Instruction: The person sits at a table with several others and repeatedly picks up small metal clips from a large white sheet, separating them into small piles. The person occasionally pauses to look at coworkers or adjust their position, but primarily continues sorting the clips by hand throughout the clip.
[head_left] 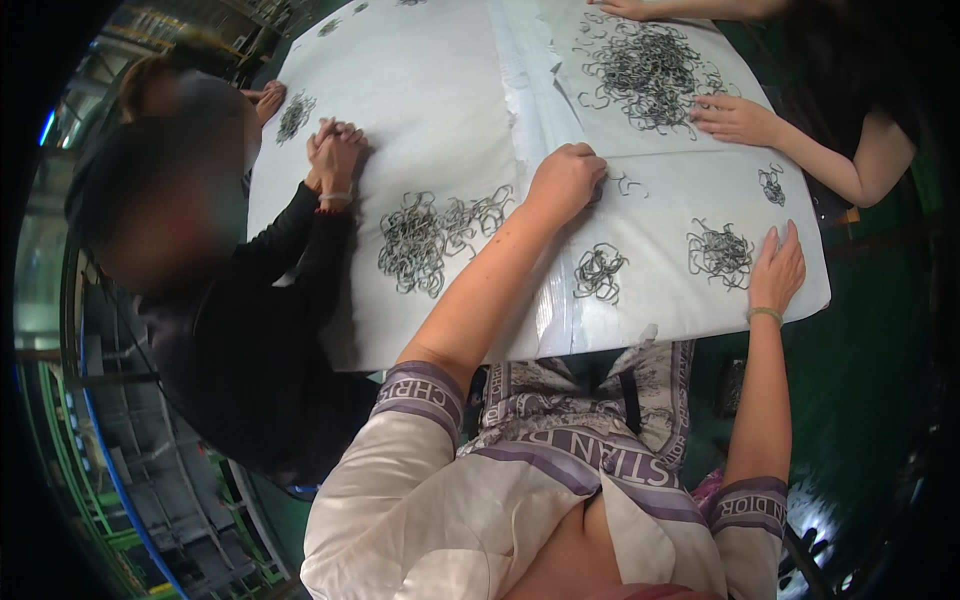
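My left hand (pixel 568 182) reaches across the white-covered table, its fingers curled closed. A dark bit shows at their edge, but what they hold is hidden. Just right of it lie a few loose hook-shaped dark pieces (pixel 630 185). Flat on the cover at the right, my right hand (pixel 778 268) has its fingers stretched out, beside a pile of the same curved pieces (pixel 720 253). Between my arms sits a smaller pile (pixel 599 273). A larger pile (pixel 415 243) spreads left of my left forearm.
A co-worker in black (pixel 270 330) sits at the left with hands clasped on the table. Another person's hand (pixel 738 120) rests by a big heap (pixel 652 75) at the far right. A further person's hand (pixel 268 100) is near a small pile (pixel 296 117).
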Tool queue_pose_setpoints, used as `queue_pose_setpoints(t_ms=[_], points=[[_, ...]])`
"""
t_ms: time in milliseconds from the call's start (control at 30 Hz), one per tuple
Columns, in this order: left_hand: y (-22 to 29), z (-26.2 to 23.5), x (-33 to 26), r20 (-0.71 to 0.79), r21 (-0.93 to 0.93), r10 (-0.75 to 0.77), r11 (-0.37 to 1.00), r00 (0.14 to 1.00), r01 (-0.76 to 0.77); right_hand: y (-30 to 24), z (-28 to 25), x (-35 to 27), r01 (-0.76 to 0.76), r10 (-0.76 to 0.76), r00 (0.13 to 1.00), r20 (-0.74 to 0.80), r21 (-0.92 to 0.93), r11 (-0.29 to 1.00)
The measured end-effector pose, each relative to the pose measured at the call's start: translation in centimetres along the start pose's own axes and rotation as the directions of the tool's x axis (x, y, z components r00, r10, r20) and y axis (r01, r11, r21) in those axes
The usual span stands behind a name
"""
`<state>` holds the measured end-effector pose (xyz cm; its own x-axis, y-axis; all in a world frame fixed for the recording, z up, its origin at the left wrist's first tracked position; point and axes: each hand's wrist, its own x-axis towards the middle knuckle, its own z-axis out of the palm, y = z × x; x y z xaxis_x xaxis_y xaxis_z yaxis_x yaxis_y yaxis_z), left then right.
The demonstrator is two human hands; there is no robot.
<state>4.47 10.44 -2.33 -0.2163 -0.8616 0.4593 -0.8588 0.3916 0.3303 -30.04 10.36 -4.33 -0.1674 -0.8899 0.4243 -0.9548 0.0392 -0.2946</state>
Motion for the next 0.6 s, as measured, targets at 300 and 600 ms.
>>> queue_pose_setpoints(t_ms=[300,600], points=[[1.0,0.4,3.9,0.342,0.291,0.033,0.947,0.939,-0.139,0.2,-0.4,-0.2,0.019,-0.017,1.0,-0.021,0.114,0.993],[0.2,-8.2,-1.1,0.323,-0.177,-0.579,0.74,0.748,0.649,-0.1,-0.8,0.1,-0.009,0.013,1.0,-0.025,0.177,0.984]])
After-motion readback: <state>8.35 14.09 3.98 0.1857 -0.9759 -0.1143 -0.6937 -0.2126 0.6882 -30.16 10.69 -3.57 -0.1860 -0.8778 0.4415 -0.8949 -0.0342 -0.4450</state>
